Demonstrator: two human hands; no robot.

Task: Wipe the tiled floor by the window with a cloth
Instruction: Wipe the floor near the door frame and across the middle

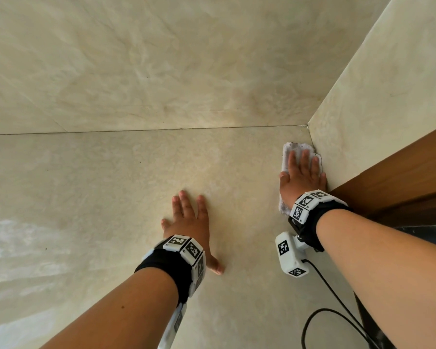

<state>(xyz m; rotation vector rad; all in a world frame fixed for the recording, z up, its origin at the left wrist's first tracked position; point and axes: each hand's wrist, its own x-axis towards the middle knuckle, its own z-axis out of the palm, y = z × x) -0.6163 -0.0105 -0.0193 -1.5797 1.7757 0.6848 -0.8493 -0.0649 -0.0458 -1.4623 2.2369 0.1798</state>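
1. Head view, layout. The tiled floor [111,185] fills most of the frame. A grout joint [136,131] crosses it from left to right, ahead of both hands. A tiled upstand [363,96] rises along the right edge, with a brown wooden panel [400,172] nearer the person.
2. Head view, cloth. The white cloth [297,148] lies flat on the floor, tight against the foot of the upstand and just short of where the joint meets it. Its long axis runs away from the person, roughly parallel to the upstand.
3. Head view, right hand [302,177]. It lies palm-down on the cloth with the fingers straight, pressing and not pinching. Cloth shows beyond the fingertips and beside the wrist. The little-finger side looks to touch the upstand.
4. Head view, left hand [189,220]. It is flat on bare tile with the fingers spread and holds nothing. It is well apart from the cloth, to its left and nearer the person, and looks like a prop.
5. Key relation. The cloth is boxed in on its right, so the open floor lies to its left and back toward the person. The right hand alone is placed to drive it.
6. Judgement. The next stroke probably sweeps left or draws back along the upstand. The left hand sits in a leftward path.
7. Other. Both wrists carry marker bands. A black cable [325,311] trails on the floor beneath the right forearm.
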